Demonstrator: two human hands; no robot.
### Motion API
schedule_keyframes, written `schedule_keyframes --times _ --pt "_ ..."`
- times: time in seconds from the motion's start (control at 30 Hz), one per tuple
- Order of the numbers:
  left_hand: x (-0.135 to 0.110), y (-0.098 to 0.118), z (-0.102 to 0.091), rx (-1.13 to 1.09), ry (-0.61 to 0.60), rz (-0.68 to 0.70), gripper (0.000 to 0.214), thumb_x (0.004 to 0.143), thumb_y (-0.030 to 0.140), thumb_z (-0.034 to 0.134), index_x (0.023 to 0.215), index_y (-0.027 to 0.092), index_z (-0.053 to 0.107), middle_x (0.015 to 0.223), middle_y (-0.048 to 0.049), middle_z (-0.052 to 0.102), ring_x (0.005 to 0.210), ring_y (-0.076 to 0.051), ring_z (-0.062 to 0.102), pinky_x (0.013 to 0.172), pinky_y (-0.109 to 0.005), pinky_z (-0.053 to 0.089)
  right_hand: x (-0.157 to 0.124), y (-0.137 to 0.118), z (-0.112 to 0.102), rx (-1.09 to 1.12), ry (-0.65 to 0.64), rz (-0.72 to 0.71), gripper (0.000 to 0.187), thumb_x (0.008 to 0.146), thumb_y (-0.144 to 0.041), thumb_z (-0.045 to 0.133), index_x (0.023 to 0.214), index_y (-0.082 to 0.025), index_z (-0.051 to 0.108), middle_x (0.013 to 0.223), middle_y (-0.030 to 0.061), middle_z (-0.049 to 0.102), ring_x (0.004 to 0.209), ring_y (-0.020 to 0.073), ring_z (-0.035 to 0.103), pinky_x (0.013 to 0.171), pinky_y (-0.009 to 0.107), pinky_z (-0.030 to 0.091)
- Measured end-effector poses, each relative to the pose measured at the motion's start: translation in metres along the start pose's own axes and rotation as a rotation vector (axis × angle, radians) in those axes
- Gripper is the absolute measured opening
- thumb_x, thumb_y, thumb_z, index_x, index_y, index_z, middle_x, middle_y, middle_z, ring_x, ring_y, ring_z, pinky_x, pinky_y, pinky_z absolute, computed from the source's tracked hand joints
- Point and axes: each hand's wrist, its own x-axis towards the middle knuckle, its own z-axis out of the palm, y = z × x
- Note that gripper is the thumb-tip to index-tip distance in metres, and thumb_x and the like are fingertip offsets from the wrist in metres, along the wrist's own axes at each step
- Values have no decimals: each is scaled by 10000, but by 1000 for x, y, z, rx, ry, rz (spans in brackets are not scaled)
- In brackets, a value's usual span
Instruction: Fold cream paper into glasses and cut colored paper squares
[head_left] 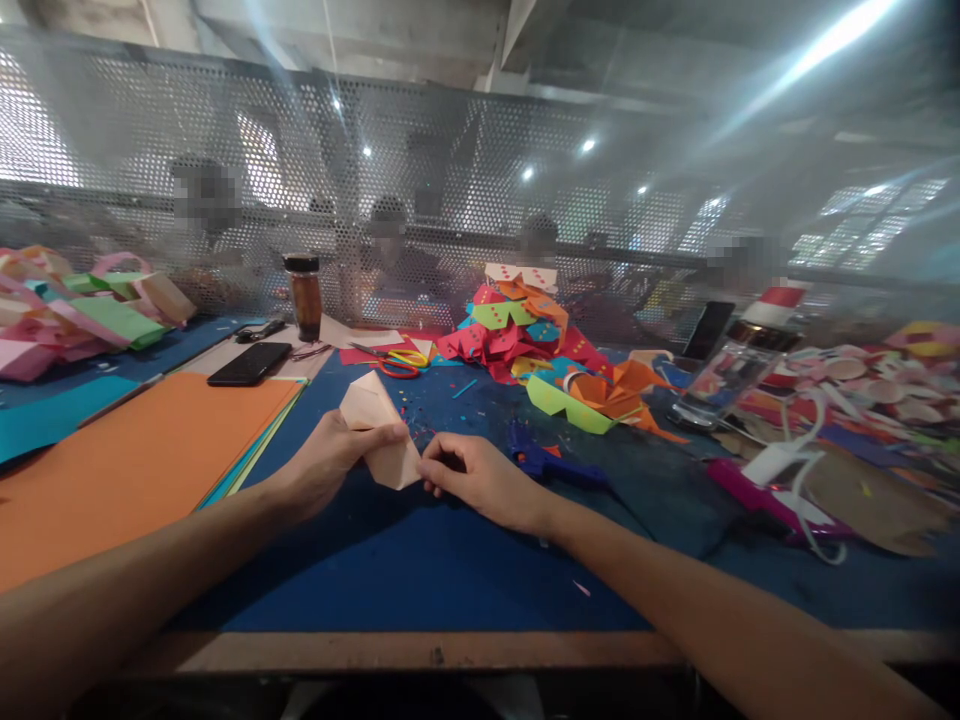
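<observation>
A folded piece of pale peach paper (pixel 375 425) is held just above the blue table mat (pixel 420 570) at the centre. My left hand (pixel 326 465) grips it from the left, thumb across its middle. My right hand (pixel 480 478) pinches its lower right corner with curled fingers. Both forearms reach in from the near edge.
A stack of orange and coloured sheets (pixel 142 460) lies at left, with a black phone (pixel 249 363) and a jar (pixel 304 295) behind. Scissors (pixel 397 362), a heap of folded paper pieces (pixel 525 335), a blue glue gun (pixel 547 462), a bottle (pixel 739 365) and scraps crowd the right. People sit behind the mesh screen (pixel 480 200).
</observation>
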Motion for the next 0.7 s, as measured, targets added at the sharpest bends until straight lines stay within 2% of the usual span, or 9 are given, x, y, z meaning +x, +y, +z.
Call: schedule_keyframes --times 0.13,0.33,0.53,0.7 --pt "2 -4 -2 -42 10 -3 221 689 330 788 780 142 714 779 -57 726 703 -179 635 665 -275 501 -1 -2 -1 -106 22 -23 181 921 -345 527 819 -198 561 742 3 620 673 130 562 641 272 434" --pt "-2 1 0 -48 1 -19 212 687 325 788 748 135 715 743 -42 709 668 -156 613 639 -256 486 -2 -1 0 -214 43 -60 209 936 -359 501 798 -204 528 716 -11 584 665 131 538 633 272 405" --pt "-1 1 -1 -48 -6 5 236 698 336 782 732 123 686 698 -26 675 652 -150 587 607 -250 460 0 1 3 -105 4 -46 301 959 -456 455 852 -193 554 765 16 621 701 141 594 683 279 444" --pt "0 1 0 -60 -5 8 232 695 337 781 752 133 686 709 -27 682 670 -170 603 620 -266 474 0 -2 6 -10 -31 -6 315 914 -477 535 860 -171 589 786 36 653 706 143 606 679 277 470"
